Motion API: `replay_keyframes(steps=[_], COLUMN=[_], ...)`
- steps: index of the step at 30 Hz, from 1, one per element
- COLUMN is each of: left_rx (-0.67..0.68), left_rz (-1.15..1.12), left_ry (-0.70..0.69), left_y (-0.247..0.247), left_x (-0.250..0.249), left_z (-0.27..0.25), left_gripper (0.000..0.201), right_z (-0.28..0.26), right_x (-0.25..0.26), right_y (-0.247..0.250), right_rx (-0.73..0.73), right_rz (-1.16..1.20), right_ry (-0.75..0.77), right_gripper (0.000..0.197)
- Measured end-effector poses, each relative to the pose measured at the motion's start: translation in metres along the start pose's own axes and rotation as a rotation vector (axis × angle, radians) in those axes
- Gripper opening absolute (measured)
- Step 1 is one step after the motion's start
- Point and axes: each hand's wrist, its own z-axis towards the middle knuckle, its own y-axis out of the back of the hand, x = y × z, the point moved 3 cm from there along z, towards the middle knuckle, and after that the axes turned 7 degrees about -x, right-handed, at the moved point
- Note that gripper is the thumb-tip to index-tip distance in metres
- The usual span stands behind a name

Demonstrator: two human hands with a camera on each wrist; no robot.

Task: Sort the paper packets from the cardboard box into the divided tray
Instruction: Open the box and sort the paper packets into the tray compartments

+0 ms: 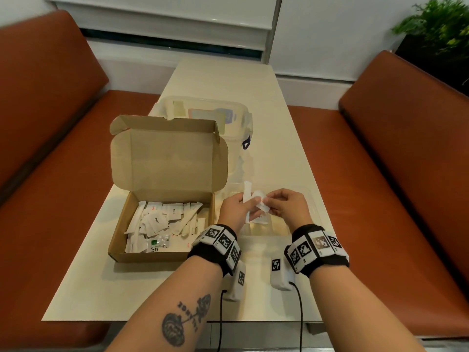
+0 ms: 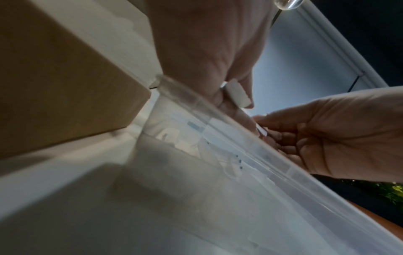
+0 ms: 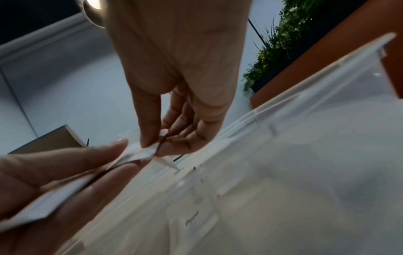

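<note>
**Sorting under way, most packets not yet moved**

Head view: cardboard box lies open on the table, left of both hands, and many paper packets are inside it, so most of the work seems left. The left hand grips a long packet; the right hand pinches a small packet. Both hands hover just above the divided tray, whose near edge lies between wrists and fingers. At least one packet lies under them in the tray. Free table is behind the wrists; a clear lidded container stands beyond the hands.

Left wrist view: the tray rim runs directly below the fingers, and the box wall stands just beside it, so room on that side is narrow.

Right wrist view: thumb and fingers pinch the small packet above the tray. A printed packet shows below through the clear plastic; which compartment, I cannot tell.
</note>
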Motion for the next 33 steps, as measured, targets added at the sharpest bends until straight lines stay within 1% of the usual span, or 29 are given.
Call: replay_keyframes(steps=[3, 5, 8, 11, 14, 18, 21, 23, 27, 29, 31, 33], left_rx=[-0.028, -0.031, -0.018, 0.003, 0.001, -0.045, -0.029, -0.001, 0.047, 0.061, 0.042, -0.012], left_rz=[-0.035, -0.046, -0.054, -0.075, -0.084, -0.058, -0.019, -0.017, 0.011, 0.039, 0.103, 0.161], left_ry=[0.019, 0.028, 0.033, 0.037, 0.049, 0.057, 0.084, 0.122, 0.165, 0.157, 0.123, 0.090], left_y=[0.001, 0.000, -0.002, -0.002, -0.001, 0.002, 0.003, 0.003, 0.002, 0.001, 0.001, 0.004], left_x=[-0.002, -0.002, -0.002, -0.002, -0.004, -0.008, -0.009, -0.009, -0.009, -0.008, -0.006, -0.005], left_z=[0.004, 0.005, 0.004, 0.004, 0.006, 0.010, 0.011, 0.010, 0.005, 0.003, 0.003, 0.004], left_gripper=[0.008, 0.011, 0.015, 0.017, 0.011, 0.015, 0.013, 0.015, 0.022, 0.023, 0.025, 0.024], right_z=[0.002, 0.002, 0.004, 0.004, 0.003, 0.000, -0.006, -0.010, -0.012, -0.012, -0.012, -0.012], right_x=[0.005, 0.005, 0.002, 0.001, 0.003, 0.011, 0.014, 0.015, 0.015, 0.015, 0.014, 0.013], right_y=[0.001, 0.002, 0.002, 0.002, 0.003, 0.005, 0.006, 0.005, 0.004, 0.003, 0.002, 0.001], right_rx=[0.032, 0.040, 0.051, 0.061, 0.071, 0.105, 0.121, 0.131, 0.158, 0.166, 0.177, 0.180], right_rz=[-0.012, -0.014, 0.008, -0.002, -0.076, -0.248, -0.333, -0.350, -0.375, -0.384, -0.393, -0.393], right_ry=[0.029, 0.021, -0.014, 0.006, 0.086, 0.222, 0.316, 0.348, 0.358, 0.351, 0.335, 0.313], right_gripper=[0.009, 0.010, 0.013, 0.015, 0.014, 0.008, 0.008, 0.008, 0.005, 0.006, 0.006, 0.007])
